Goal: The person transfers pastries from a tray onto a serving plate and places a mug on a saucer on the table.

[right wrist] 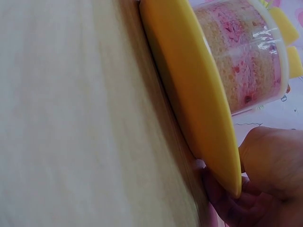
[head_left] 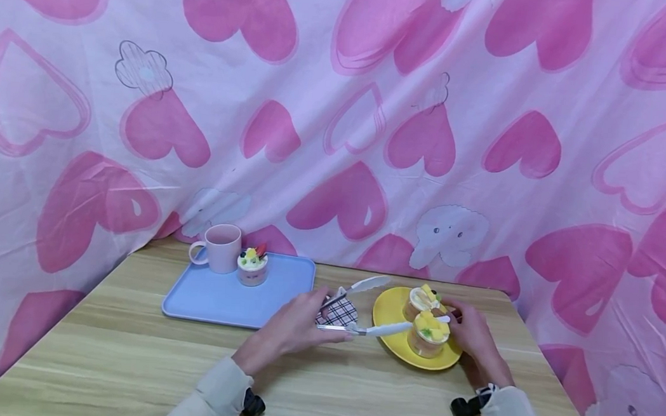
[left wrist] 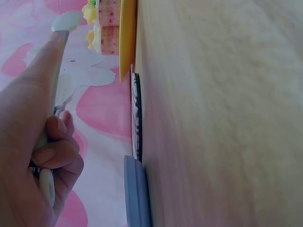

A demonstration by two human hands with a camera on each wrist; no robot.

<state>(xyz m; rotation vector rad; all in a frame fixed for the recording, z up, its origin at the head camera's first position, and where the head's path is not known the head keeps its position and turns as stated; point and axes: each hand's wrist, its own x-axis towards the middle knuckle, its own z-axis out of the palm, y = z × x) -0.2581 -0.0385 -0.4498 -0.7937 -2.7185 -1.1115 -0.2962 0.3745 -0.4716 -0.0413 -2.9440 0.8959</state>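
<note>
My left hand (head_left: 288, 323) holds a pair of tongs (head_left: 391, 329) with pale tips and metal arms, the tips spread apart. One tip overlaps the front dessert cup in the head view; the other points over the back of the yellow plate (head_left: 387, 303). Two clear cups of layered cake topped with yellow fruit stand on that plate, the front cake cup (head_left: 428, 344) and the rear cake cup (head_left: 412, 309). At the plate's right rim, my right hand (head_left: 472, 334) pinches the edge. In the right wrist view, its thumb is above the rim and its fingers (right wrist: 227, 203) below.
A blue tray (head_left: 213, 299) lies at the left, carrying a pink mug (head_left: 223, 249) and another dessert cup (head_left: 252, 270) with fruit on top. Between tray and plate lies a plaid coaster (head_left: 342, 312). A pink heart-printed curtain (head_left: 339, 106) hangs behind the wooden table (head_left: 322, 385).
</note>
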